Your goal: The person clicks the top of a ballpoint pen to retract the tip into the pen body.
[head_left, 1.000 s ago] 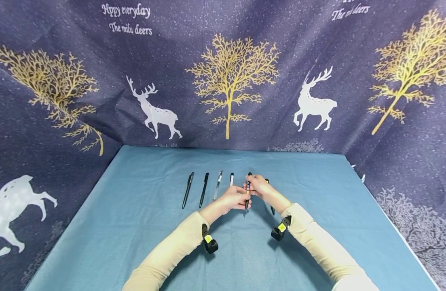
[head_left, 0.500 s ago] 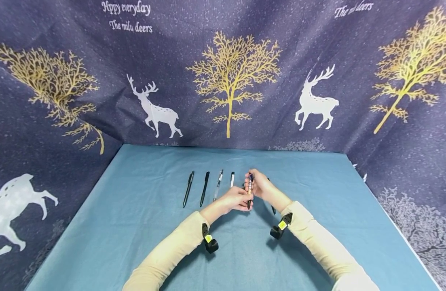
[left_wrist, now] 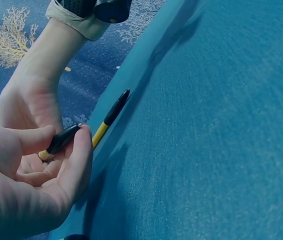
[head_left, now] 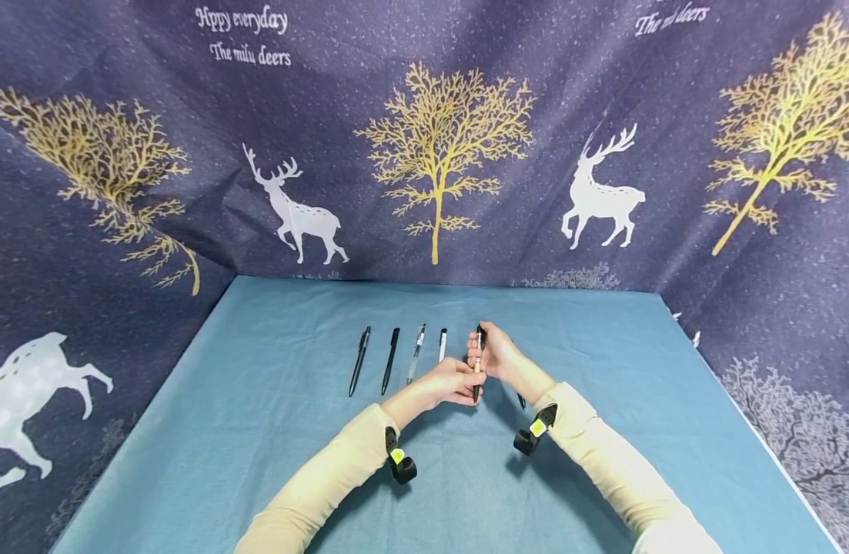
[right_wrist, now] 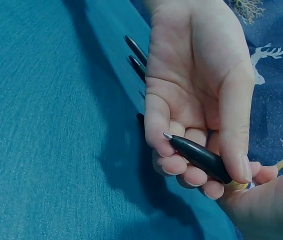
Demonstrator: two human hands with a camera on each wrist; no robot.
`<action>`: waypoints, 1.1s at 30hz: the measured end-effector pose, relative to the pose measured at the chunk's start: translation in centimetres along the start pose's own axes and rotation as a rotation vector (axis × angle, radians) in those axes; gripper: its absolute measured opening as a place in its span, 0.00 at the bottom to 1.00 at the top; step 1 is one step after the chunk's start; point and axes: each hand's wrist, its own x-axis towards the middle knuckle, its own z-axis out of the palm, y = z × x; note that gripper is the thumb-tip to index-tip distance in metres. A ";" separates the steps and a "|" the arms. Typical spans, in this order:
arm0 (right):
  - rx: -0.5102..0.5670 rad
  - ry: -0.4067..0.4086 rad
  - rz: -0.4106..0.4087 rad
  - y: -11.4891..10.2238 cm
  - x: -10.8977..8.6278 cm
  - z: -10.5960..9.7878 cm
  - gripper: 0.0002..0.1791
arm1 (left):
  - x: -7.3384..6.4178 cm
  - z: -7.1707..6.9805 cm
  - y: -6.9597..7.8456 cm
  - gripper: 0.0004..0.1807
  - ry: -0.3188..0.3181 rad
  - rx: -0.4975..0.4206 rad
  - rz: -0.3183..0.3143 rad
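Both hands hold one pen (head_left: 477, 368) above the cloth, its tip toward the person. My left hand (head_left: 446, 379) grips its black lower barrel (right_wrist: 201, 157) between thumb and fingers. My right hand (head_left: 500, 358) curls round the upper end, with the thumb near the top. The metal point sticks out past the left fingers in the right wrist view. A black and yellow pen (left_wrist: 110, 117) lies on the cloth beneath, mostly hidden by the right hand and wrist in the head view.
To the left lies a row: a dark pen (head_left: 359, 362), a black pen (head_left: 390, 362), a clear pen (head_left: 416, 352) and a white pen with a black top (head_left: 442, 344). Blue cloth (head_left: 272, 369) covers the table; a printed curtain (head_left: 507, 254) hangs behind it.
The right hand has shifted slightly up and its fingers have wrapped further round the pen, thumb moving to its top end. Pen and left hand have moved a little right.
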 end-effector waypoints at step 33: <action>0.038 -0.012 -0.035 0.8 0.2 0.4 0.22 | -0.2 0.5 -0.4 0.08 -0.052 0.004 -0.021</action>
